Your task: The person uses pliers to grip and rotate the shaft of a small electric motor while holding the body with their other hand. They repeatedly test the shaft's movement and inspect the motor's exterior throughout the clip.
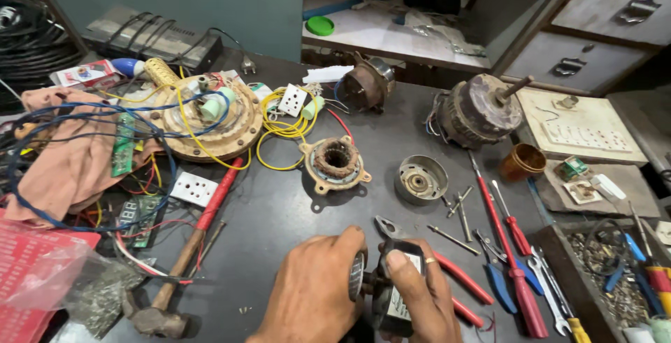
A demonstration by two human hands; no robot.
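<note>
Gripping small motor (391,301): both hands, L (314,294) + R (419,294), fingers closed; screws fill wooden tray (552,259).

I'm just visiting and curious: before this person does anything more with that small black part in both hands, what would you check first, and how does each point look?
1. Both hands on the part: left hand and right hand both grip the small black motor. Ok.
2. Shaft end visible: mostly hidden by fingers. Cannot tell.
3. Pliers in reach: red-handled pliers lie just beside the right hand. Ok.
4. Bench around the hands: loose screws and screwdrivers lie close by. Not ok.
5. Hammer away from the hands. Ok.
</note>
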